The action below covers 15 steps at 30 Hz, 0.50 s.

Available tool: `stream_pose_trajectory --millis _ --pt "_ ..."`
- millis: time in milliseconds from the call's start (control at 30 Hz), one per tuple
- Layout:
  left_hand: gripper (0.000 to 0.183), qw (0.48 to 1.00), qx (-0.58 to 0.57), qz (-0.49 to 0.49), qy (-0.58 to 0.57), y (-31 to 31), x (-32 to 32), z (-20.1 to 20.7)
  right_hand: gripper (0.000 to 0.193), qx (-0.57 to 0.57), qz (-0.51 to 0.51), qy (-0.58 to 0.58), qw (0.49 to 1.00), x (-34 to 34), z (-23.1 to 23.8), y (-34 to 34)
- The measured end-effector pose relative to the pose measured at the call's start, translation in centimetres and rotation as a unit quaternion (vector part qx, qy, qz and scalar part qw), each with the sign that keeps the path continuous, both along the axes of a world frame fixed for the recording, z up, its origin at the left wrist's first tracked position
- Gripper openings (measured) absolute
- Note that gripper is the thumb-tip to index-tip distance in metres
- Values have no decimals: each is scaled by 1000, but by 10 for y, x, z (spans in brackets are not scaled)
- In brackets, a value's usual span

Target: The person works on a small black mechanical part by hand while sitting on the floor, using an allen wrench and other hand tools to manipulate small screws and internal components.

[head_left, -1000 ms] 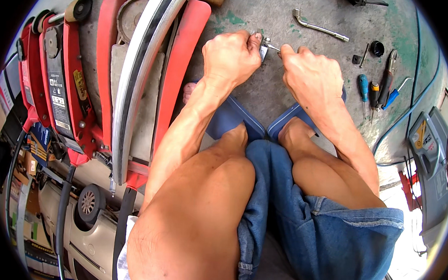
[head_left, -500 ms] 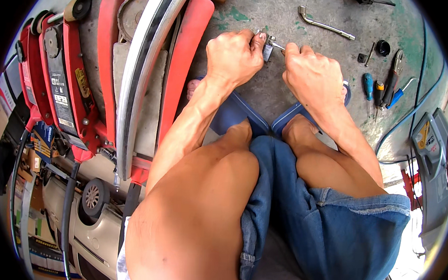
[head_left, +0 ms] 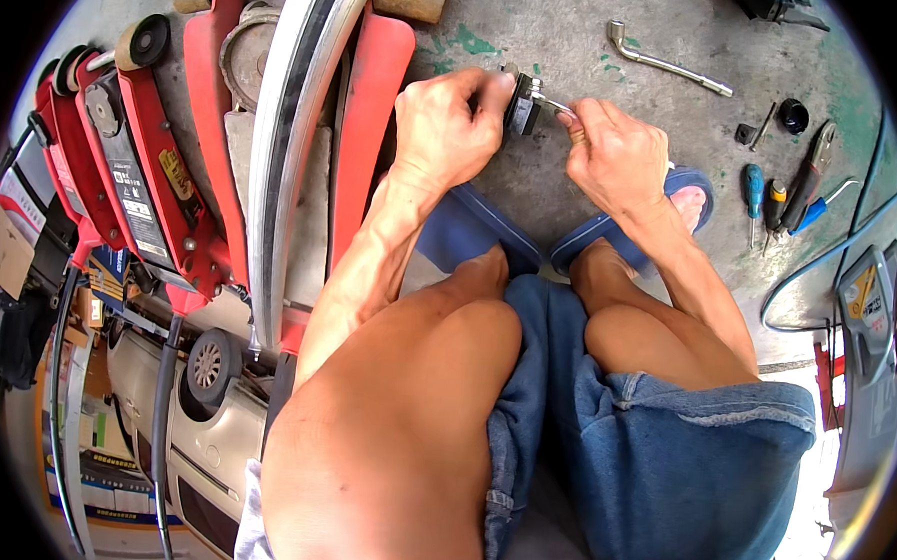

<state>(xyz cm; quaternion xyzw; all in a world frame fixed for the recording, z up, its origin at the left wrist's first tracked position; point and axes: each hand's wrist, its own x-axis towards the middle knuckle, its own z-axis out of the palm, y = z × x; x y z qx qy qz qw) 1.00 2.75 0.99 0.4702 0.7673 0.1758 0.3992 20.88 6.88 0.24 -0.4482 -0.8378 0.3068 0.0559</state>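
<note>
My left hand (head_left: 447, 128) is closed around a small black part (head_left: 522, 111) with a pale label and metal fittings on one side. The fingers partly cover it. From the right, my right hand (head_left: 617, 152) pinches a thin metal tool (head_left: 557, 107), which looks like a small wrench. Its far end meets the metal fitting on the black part; the rest is hidden by my fingers. Both hands are above the concrete floor, just beyond my blue slippers (head_left: 481, 226).
Red floor jacks (head_left: 373, 127) stand along the left, with a curved silver-and-black strip (head_left: 293, 123) across one. An L-shaped socket wrench (head_left: 668, 64) lies on the floor. At right are a blue screwdriver (head_left: 753, 193), adjustable wrench (head_left: 811, 176), black ring (head_left: 794, 117) and blue hose (head_left: 820, 246).
Both hands have shifted slightly left in the view, and the black part is turned so more of it shows. The right hand has moved slightly down, with more of the metal tool visible.
</note>
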Motion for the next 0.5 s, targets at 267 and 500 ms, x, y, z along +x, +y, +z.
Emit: stream_pose_trajectory --millis 267,500 --pt "37 998 -59 11 -27 -5 -5 2 16 60 19 125 990 6 -39 -3" --pt "40 996 -58 62 -17 -24 4 0 12 52 76 104 990 10 -30 0"
